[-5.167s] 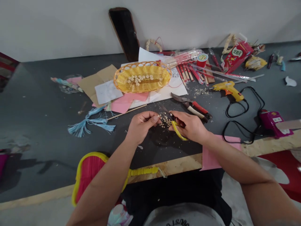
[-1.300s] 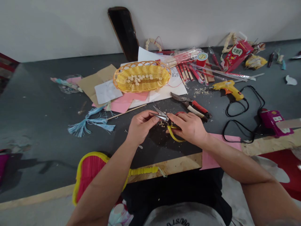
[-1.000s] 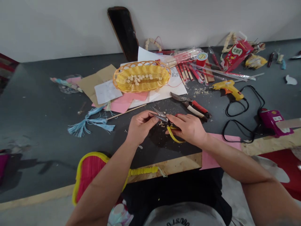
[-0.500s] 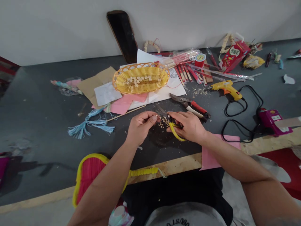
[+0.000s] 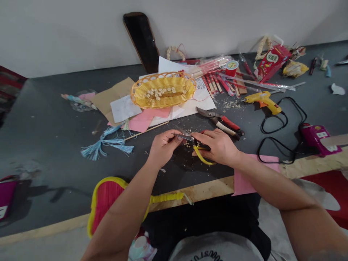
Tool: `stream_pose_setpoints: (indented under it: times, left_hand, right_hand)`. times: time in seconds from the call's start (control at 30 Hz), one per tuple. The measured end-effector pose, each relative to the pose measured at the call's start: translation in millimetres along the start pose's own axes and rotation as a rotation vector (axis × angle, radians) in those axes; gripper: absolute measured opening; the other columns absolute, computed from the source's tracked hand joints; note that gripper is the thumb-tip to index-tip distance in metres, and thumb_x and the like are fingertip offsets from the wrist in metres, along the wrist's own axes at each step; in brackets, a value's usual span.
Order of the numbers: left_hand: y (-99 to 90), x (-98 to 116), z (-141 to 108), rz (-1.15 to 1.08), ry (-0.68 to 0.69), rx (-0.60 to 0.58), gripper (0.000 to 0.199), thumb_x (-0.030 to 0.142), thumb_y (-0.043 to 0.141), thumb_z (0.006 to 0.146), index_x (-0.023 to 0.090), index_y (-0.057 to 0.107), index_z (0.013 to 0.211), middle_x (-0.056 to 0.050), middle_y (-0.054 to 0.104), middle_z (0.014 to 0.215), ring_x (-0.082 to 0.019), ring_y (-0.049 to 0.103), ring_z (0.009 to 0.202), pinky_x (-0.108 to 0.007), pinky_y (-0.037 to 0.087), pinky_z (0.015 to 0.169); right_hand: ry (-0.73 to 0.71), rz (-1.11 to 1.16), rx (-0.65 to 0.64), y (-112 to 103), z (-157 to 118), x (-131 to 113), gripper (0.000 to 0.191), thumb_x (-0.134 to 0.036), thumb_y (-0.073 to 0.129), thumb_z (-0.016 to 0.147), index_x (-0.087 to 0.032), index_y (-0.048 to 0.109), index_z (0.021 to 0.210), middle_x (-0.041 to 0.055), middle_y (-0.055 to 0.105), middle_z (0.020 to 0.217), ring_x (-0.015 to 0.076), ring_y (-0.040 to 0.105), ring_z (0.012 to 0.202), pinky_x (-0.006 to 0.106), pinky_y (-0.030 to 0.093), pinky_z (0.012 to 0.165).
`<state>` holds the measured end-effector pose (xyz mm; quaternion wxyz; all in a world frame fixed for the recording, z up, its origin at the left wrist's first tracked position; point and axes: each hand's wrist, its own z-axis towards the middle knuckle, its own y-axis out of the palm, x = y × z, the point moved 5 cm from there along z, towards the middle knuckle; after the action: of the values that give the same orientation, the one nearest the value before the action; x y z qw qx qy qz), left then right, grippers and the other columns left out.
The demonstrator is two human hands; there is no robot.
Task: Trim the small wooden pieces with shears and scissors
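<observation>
A: What are the fingers doing?
B: On the left hand point(image 5: 161, 148), thumb and forefinger are pressed together at the tips of the scissors point(image 5: 187, 137). Anything pinched there is too small to make out.
A: And the right?
B: The right hand point(image 5: 221, 148) has its fingers curled round the scissors, by the yellow and red handles. The blades point toward the left hand, slightly apart.
A: What lies under them?
B: Small pale bits point(image 5: 188, 144), scattered on the dark tabletop point(image 5: 179, 177).
A: Just beyond the hands?
B: Pruning shears point(image 5: 221, 123) past the right hand, and a thin stick point(image 5: 146, 131) past the left, reaching to a blue tassel point(image 5: 108, 143).
A: Farther out?
B: A yellow basket point(image 5: 187, 85) sits on a white sheet point(image 5: 208, 103), with little flower-shaped pieces point(image 5: 157, 93) in it. Behind its right end stands a red spool point(image 5: 231, 71).
A: Out to the right?
B: A yellow glue gun point(image 5: 262, 101), then a purple box point(image 5: 318, 139) near the front edge. Pink paper point(image 5: 243, 179) lies under the right forearm.
A: And at the back?
B: A dark phone point(image 5: 141, 40), tilted against the wall point(image 5: 81, 32).
</observation>
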<state>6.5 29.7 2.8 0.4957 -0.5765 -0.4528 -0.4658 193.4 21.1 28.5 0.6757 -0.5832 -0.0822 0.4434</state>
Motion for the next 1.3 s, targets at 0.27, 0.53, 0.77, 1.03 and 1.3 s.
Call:
stream_pose_setpoints:
  times: [0.27, 0.53, 0.77, 1.03, 1.3]
  left_hand:
    - [1.1, -4.4, 0.5, -0.038, -0.036, -0.038, 0.019, 0.037, 0.072, 0.080, 0.018, 0.073, 0.077, -0.003, 0.070, 0.073, -0.015, 0.061, 0.068, -0.026, 0.047, 0.068]
    - [1.9, -3.2, 0.4, -0.058, -0.047, -0.069, 0.017, 0.034, 0.072, 0.079, 0.018, 0.071, 0.074, -0.002, 0.067, 0.069, -0.015, 0.059, 0.066, -0.026, 0.045, 0.064]
    - [7.5, -2.8, -0.1, -0.214, -0.135, -0.074, 0.014, 0.031, 0.074, 0.073, 0.018, 0.071, 0.073, -0.002, 0.065, 0.065, -0.013, 0.058, 0.061, -0.024, 0.043, 0.060]
    - [11.8, -0.6, -1.6, -0.309, -0.194, -0.055, 0.013, 0.027, 0.076, 0.067, 0.017, 0.068, 0.064, -0.001, 0.062, 0.060, -0.012, 0.055, 0.057, -0.024, 0.041, 0.057]
    - [11.9, -4.6, -1.7, -0.368, -0.194, -0.006, 0.022, 0.035, 0.080, 0.068, 0.017, 0.071, 0.075, -0.002, 0.065, 0.068, -0.013, 0.059, 0.061, -0.025, 0.047, 0.060]
  right_hand:
    - [-0.014, -0.031, -0.038, 2.0, -1.1, 4.7, 0.052, -0.046, 0.072, 0.086, -0.019, 0.062, 0.129, 0.0067, 0.072, 0.099, 0.0195, 0.064, 0.083, 0.032, 0.038, 0.074]
    - [-0.030, -0.023, -0.051, -1.0, -0.5, 3.3, 0.052, -0.050, 0.068, 0.088, -0.019, 0.062, 0.130, 0.0072, 0.071, 0.097, 0.0191, 0.064, 0.082, 0.032, 0.039, 0.073]
    - [-0.058, -0.054, -0.015, 1.4, -1.7, 1.2, 0.054, -0.052, 0.067, 0.088, -0.017, 0.062, 0.129, 0.0072, 0.071, 0.096, 0.0199, 0.064, 0.082, 0.033, 0.038, 0.071]
    - [-0.069, -0.126, 0.025, 1.7, -3.3, -2.2, 0.050, -0.041, 0.075, 0.084, -0.017, 0.064, 0.127, 0.0065, 0.073, 0.092, 0.0195, 0.064, 0.080, 0.032, 0.036, 0.068]
    - [0.010, 0.008, 0.001, 4.9, -1.2, 1.2, 0.053, -0.054, 0.063, 0.091, -0.016, 0.063, 0.126, 0.0053, 0.073, 0.088, 0.0166, 0.064, 0.075, 0.029, 0.037, 0.068]
